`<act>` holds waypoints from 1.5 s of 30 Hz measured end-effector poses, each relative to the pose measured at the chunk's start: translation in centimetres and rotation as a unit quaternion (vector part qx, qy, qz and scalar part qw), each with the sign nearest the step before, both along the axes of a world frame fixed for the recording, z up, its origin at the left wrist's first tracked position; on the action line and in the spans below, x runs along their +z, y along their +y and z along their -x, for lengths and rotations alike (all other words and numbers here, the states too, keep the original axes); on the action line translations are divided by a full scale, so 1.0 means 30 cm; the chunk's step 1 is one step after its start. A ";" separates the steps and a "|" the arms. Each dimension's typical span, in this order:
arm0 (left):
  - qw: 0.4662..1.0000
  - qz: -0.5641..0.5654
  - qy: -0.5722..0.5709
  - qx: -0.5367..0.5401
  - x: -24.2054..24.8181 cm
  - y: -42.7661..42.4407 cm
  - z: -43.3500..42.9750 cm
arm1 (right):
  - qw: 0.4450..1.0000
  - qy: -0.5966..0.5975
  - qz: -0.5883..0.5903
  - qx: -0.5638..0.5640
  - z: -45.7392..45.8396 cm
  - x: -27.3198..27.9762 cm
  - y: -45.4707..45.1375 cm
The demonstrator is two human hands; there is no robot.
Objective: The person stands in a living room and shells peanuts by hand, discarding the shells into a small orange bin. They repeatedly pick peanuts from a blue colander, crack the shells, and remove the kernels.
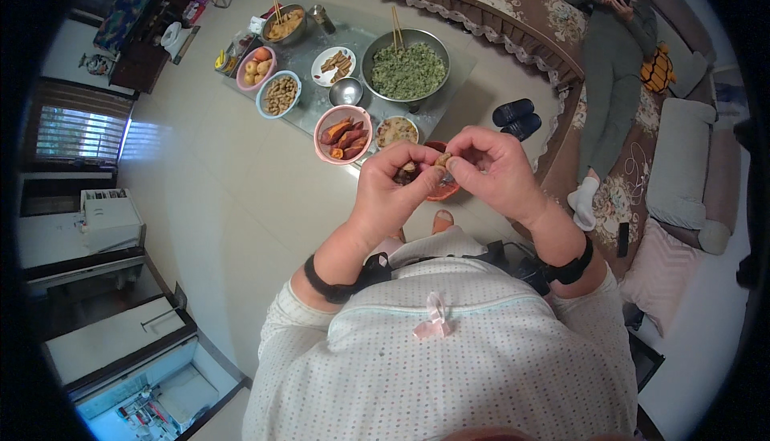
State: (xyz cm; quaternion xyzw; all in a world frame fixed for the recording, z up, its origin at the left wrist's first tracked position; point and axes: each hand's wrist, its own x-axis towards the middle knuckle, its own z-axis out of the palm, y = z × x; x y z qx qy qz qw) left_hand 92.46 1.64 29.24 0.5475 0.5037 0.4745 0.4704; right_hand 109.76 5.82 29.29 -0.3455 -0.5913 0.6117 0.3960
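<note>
My left hand (397, 179) and my right hand (496, 170) meet above an orange-red basket (444, 192). Between their thumbs and forefingers they pinch what looks like an unshelled peanut (443, 159). Tucked in the fingers of my left hand is another piece, apparently peanut shell (408, 168). My hands cover much of the basket, and its contents are hard to make out. Several unshelled peanuts (280, 95) fill a blue-rimmed bowl (259, 104) on the glass table (295, 117).
The table also bears a pink basket of sweet potatoes (346, 139), a large steel bowl of chopped greens (409, 71), a plate of food strips (335, 66) and a small steel bowl (346, 92). Dark slippers (516, 119) lie on the floor. A person (616, 74) reclines on the sofa, right.
</note>
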 end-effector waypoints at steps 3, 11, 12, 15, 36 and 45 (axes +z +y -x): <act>0.996 -0.071 0.062 -0.004 0.005 -0.001 0.001 | 0.998 -0.030 -0.049 0.002 -0.007 0.012 0.000; 0.987 -0.105 0.125 0.001 0.026 -0.007 0.006 | 0.986 -0.100 -0.136 -0.020 0.004 0.023 -0.010; 0.986 -0.110 0.127 0.007 0.023 -0.006 0.004 | 0.985 -0.104 -0.135 -0.027 0.008 0.019 -0.012; 0.984 -0.124 0.128 0.030 0.006 -0.003 -0.006 | 0.986 -0.104 -0.122 -0.043 0.017 0.009 -0.014; 0.890 0.087 -0.432 -0.120 0.002 0.024 -0.027 | 0.984 0.157 0.075 0.039 0.001 0.038 -0.015; 0.934 -0.201 -0.243 -0.168 0.297 -0.032 0.005 | 0.963 0.194 -0.109 0.153 -0.046 0.374 -0.066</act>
